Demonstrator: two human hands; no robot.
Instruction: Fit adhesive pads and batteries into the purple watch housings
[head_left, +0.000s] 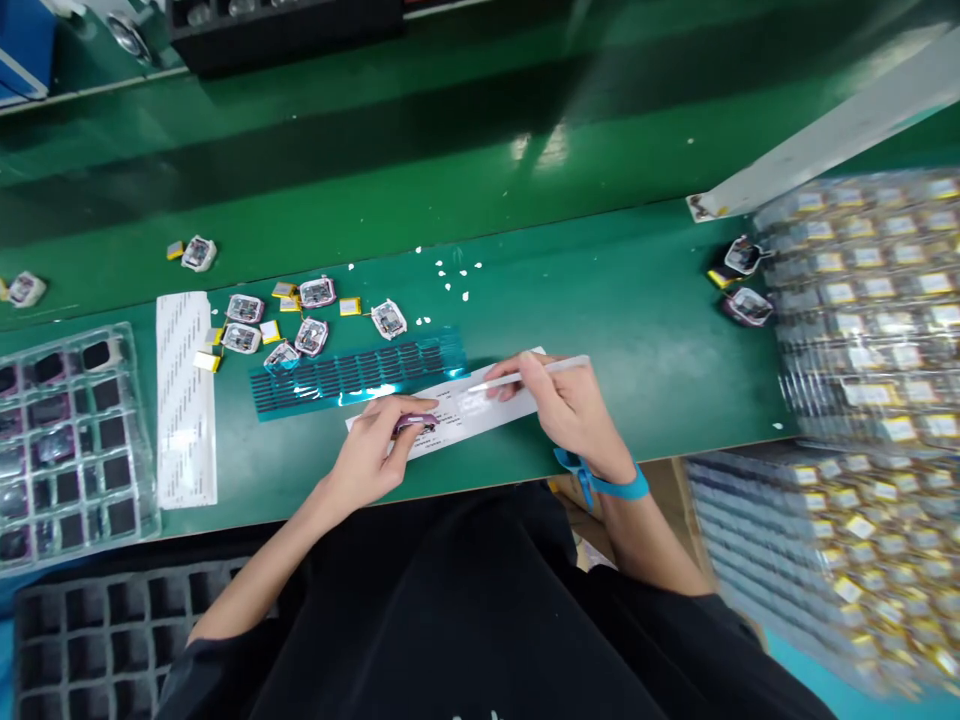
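My left hand (375,440) is closed on a small purple-edged watch case (417,423), tilted on its side between thumb and fingers. Pinched in my right hand (559,400) is a slim white tool that looks like tweezers (510,380), its tip pointing left. Both hands are over a white label strip (480,415) with rows of tiny black print. Just behind it lies a blue translucent film sheet (360,375) with dark strips. Several opened watch cases (316,292) with yellow battery cells (349,306) wired to them sit beyond the film.
Another white label sheet (185,400) lies at left beside a clear compartment tray (67,440). A black tray (112,630) is below the table edge. Stacked clear trays of batteries (870,300) stand at right, near two dark cases (748,307). White scraps (465,296) dot the green table.
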